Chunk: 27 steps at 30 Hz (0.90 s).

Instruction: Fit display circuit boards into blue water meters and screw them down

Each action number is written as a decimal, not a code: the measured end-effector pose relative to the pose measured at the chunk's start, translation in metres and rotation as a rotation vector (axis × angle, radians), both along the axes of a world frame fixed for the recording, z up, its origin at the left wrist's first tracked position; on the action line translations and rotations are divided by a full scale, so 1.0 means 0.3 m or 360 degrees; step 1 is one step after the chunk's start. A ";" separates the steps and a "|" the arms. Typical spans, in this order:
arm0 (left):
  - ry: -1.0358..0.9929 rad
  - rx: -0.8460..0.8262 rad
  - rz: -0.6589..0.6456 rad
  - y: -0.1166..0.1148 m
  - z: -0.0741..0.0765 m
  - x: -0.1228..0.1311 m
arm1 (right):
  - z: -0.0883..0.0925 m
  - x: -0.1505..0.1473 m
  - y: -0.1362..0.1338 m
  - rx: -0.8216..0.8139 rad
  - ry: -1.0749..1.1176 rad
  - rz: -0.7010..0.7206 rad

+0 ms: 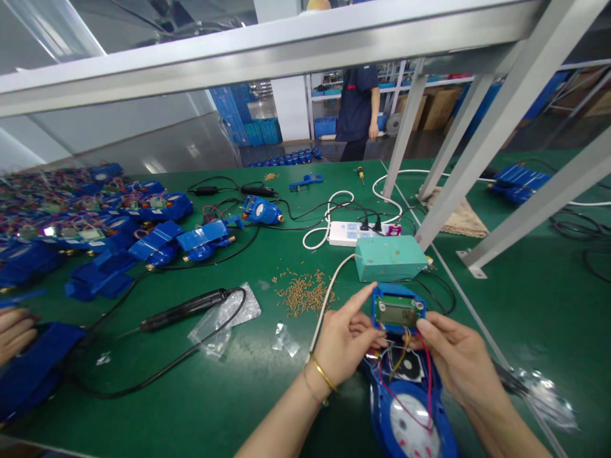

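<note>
Both my hands hold a small blue display module [398,310] with a grey LCD screen, tilted up over an opened blue meter body [411,413]. My left hand [344,340] pinches the module's left edge, forefinger stretched along its top corner. My right hand [458,359] grips its right side from below. Red, yellow and green wires [405,362] run from the module down into the meter body, whose white dial shows near the frame's bottom edge.
A teal box [390,257] and a white power strip [351,233] sit just beyond. Small brass screws [305,292] lie scattered left of them. A black electric screwdriver [184,310], plastic bags and many blue meters [157,238] fill the left. Another person's hand [14,331] is at far left; someone stands behind.
</note>
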<state>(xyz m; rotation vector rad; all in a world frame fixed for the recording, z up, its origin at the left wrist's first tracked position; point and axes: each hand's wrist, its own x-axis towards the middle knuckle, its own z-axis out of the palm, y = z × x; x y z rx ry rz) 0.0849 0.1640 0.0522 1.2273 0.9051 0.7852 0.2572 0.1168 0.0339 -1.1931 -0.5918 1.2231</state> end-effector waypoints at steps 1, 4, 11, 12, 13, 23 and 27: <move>0.0016 0.0019 -0.0025 0.004 0.001 -0.002 | 0.003 0.001 0.002 -0.0011 -0.0022 0.0017; 0.0045 0.0043 -0.0065 0.009 0.004 -0.005 | 0.006 0.006 0.006 -0.0038 -0.0079 0.0029; 0.0148 0.0108 -0.0181 0.019 0.004 -0.016 | 0.013 0.023 0.016 -0.0068 -0.0026 0.0154; 0.0215 0.0162 -0.0195 0.022 0.004 -0.019 | 0.019 0.024 0.019 -0.0076 -0.0026 0.0182; 0.0305 0.0260 -0.0199 0.024 0.004 -0.023 | 0.025 0.025 0.021 -0.0081 -0.0024 0.0206; 0.0558 0.1367 -0.0096 0.066 0.009 -0.055 | 0.035 0.044 0.010 -0.0056 -0.0258 0.0299; 0.0458 0.1304 -0.0031 0.059 -0.015 -0.058 | 0.039 0.057 0.023 -0.0020 -0.0398 0.0368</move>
